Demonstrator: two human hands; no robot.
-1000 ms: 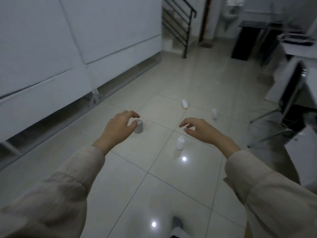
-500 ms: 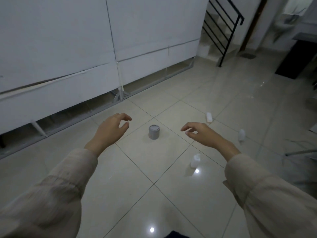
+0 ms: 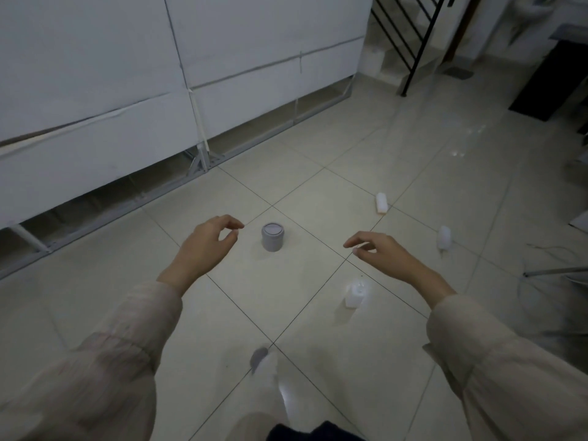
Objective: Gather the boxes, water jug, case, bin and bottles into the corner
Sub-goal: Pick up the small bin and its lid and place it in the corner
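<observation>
A small grey round bin (image 3: 272,237) stands upright on the tiled floor between my hands. Three small white bottles are scattered to its right: one bottle (image 3: 381,203) lies on its side farther off, a second bottle (image 3: 444,237) is near the right, and a third bottle (image 3: 356,293) stands below my right forearm. My left hand (image 3: 208,245) hovers just left of the bin with loosely curled fingers and holds nothing. My right hand (image 3: 377,251) hovers to the bin's right, fingers relaxed and empty. Neither hand touches anything.
White panelled cabinets on a metal frame (image 3: 178,100) line the left side. A black stair railing (image 3: 410,43) and steps are at the back right, and a dark cabinet (image 3: 547,81) stands beyond. A chair leg (image 3: 553,271) and cables lie at the right edge. My foot (image 3: 264,364) is below the bin.
The view has swung left and closer to the bin. My left hand, which was beside the bin a second ago, is now apart from it. Both hands stay empty.
</observation>
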